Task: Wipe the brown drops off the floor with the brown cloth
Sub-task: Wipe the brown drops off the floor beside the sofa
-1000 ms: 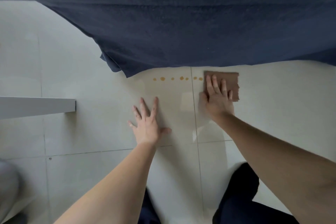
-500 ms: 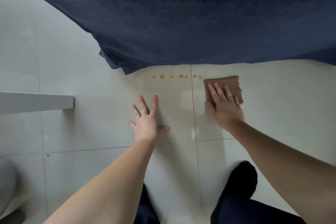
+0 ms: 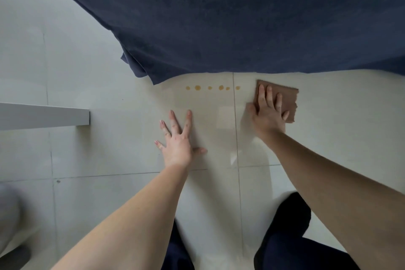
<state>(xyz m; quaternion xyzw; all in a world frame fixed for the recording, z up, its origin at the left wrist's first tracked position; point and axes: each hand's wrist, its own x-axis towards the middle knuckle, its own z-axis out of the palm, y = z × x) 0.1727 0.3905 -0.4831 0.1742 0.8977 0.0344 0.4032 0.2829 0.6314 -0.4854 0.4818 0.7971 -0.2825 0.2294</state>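
Brown drops (image 3: 212,88) sat in a short row on the pale tiled floor (image 3: 109,138), six of them, unwiped, spanning a grout line (image 3: 235,127); five on the near-left tile, the last just past the line. Row lay at about 12 o'clock from the person, just below the hem of a dark navy fabric (image 3: 219,17) that hung over the top of the view.

Brown cloth (image 3: 287,99) lay flat on the floor at roughly 1 o'clock, to the 3 o'clock side of the drops, near the last drop but apart from it. Its far edge sat close under the fabric hem.

Right hand (image 3: 268,112) pressed palm-down on the cloth, fingers straight and together, not clenched, thumb off the cloth's left edge on the tile. It covered the cloth's left and near part; right side and far corner showed.

Left hand (image 3: 178,140) was flat on bare tile at about 11 o'clock, fingers spread wide, thumb out to the right, holding nothing. It was on the near side of the drops, well short of them. Thin rings showed on two fingers.

Both forearms were bare. Dark trouser legs (image 3: 285,237) showed at 6 o'clock. A pale grey flat bar (image 3: 43,116) came in from 9 o'clock, ending short of the left hand. Something grey and blurred at 7 o'clock, couldn't tell what.
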